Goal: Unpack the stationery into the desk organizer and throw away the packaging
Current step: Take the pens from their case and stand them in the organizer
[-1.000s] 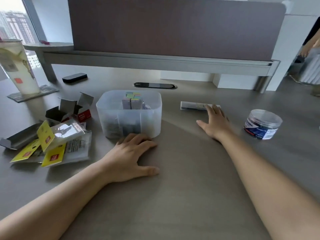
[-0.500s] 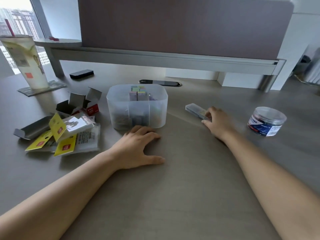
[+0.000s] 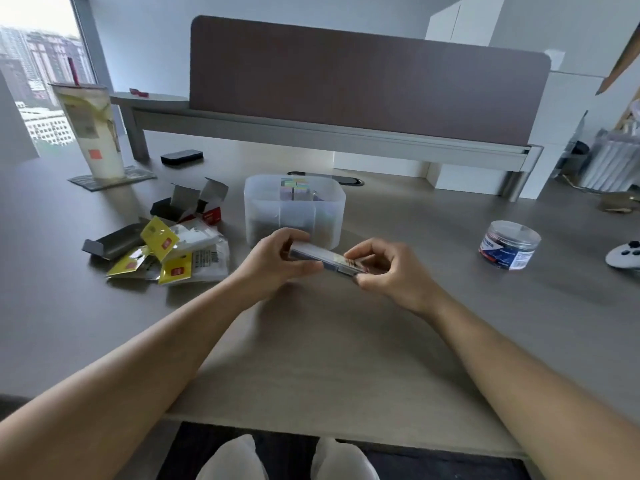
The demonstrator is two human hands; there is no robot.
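Observation:
A slim clear plastic case [image 3: 323, 259] is held just above the desk between both hands. My left hand [image 3: 277, 259] grips its left end with curled fingers, and my right hand [image 3: 388, 268] pinches its right end. Behind them stands the translucent desk organizer [image 3: 332, 206], with pastel sticky-note blocks [image 3: 294, 188] showing above its rim. Opened packaging [image 3: 169, 251], made of grey and red cartons and yellow-labelled plastic sleeves, lies in a heap to the left. A round clear tub with a blue label [image 3: 509, 244] sits to the right.
A tall drink cup with a straw [image 3: 91, 133] stands on a coaster at the far left. A black box [image 3: 181, 156] lies behind the packaging. A white controller [image 3: 623, 258] is at the right edge. The desk's front edge runs near my knees.
My right hand picked the case up from the desk and brought it left toward the middle. My left hand lifted off the desk and took the other end. The camera tilted back.

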